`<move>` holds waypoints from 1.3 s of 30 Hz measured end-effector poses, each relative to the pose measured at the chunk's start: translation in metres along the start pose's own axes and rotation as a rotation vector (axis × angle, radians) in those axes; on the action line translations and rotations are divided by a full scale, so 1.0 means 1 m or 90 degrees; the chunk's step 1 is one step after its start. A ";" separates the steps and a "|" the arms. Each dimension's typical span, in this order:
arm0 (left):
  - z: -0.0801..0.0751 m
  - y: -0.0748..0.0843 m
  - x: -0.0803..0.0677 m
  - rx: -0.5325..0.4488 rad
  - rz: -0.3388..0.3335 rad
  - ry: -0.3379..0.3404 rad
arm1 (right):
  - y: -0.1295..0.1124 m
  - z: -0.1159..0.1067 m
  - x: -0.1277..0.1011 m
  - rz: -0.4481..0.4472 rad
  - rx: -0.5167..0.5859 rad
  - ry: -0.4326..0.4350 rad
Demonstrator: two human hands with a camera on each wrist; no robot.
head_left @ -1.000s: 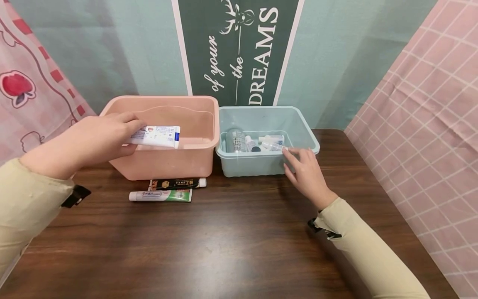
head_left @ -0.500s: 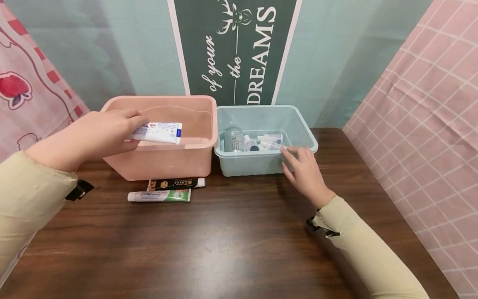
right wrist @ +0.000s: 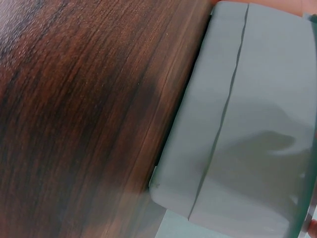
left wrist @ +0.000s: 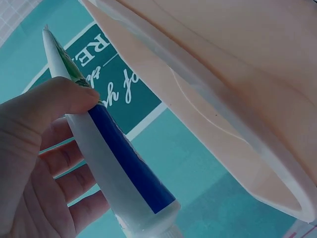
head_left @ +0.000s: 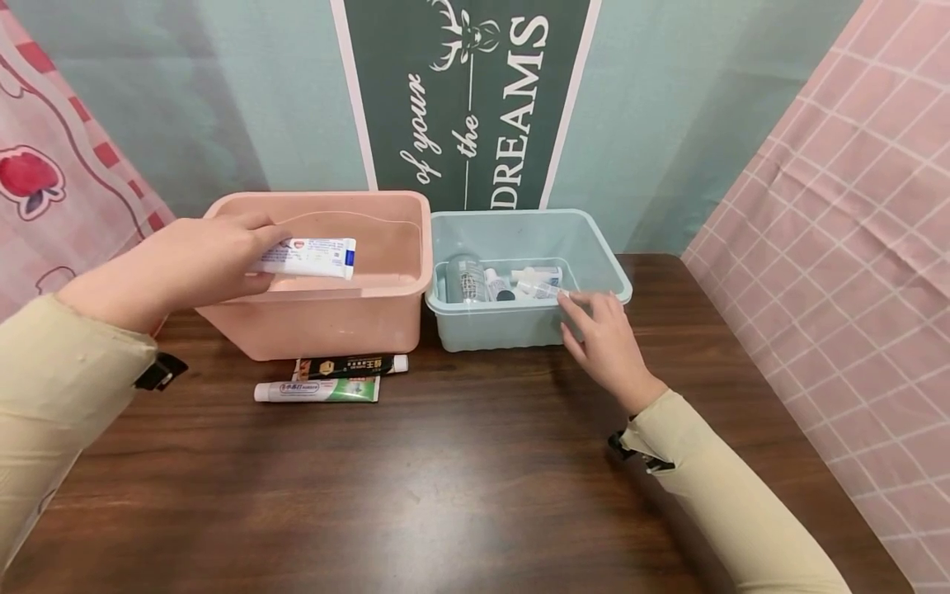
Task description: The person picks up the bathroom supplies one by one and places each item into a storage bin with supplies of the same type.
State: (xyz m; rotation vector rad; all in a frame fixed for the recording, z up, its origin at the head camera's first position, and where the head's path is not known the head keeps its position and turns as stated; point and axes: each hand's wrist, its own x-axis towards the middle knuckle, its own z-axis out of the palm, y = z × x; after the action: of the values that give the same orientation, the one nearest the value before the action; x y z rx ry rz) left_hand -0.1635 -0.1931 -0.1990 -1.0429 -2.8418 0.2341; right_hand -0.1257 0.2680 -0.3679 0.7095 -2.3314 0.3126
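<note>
Head view: I have the left hand [head_left: 204, 257] at left of the frame, its thumb and fingers gripping a white toothpaste tube [head_left: 308, 258] that appears over the opening of the peach bin [head_left: 326, 328]. The right hand [head_left: 604, 342], right of centre, is at the near rim of the light-blue bin [head_left: 505, 332], fingertips by a clear plastic item [head_left: 545, 290]; whether it pinches that item, I cannot tell. A clear bottle [head_left: 466, 280] and small tubes lie in the blue bin. On the bench [head_left: 438, 503], left of centre and below the peach bin, lie a black toothpaste tube [head_left: 355, 366] and a white-and-green toothpaste tube [head_left: 315, 390].

Left wrist view: the held tube runs from its flat crimp at upper left to its cap end at bottom centre, thumb across its upper part. The bin rim, at right, stands apart from it. I judge the tube light, soft at mid-body, fairly smooth and not fragile; the stiffer shoulder near the cap should give the firmest hold, and squeezing the body should be avoided.

Right wrist view: the blue bin's wall fills the right, bench wood the left; this hand's grasp cannot be verified here.
</note>
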 end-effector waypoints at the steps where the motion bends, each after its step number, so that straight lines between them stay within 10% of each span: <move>1: 0.000 -0.001 0.001 0.001 -0.002 -0.002 | 0.000 0.000 0.000 0.001 -0.001 -0.001; 39: 0.002 -0.001 0.004 -0.007 -0.016 -0.030 | -0.004 0.000 -0.007 0.003 -0.006 0.003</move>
State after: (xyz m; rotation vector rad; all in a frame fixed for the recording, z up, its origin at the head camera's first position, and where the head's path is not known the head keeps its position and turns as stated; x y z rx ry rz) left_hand -0.1674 -0.1910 -0.2007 -1.0169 -2.8987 0.2439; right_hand -0.1189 0.2674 -0.3723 0.6991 -2.3291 0.3047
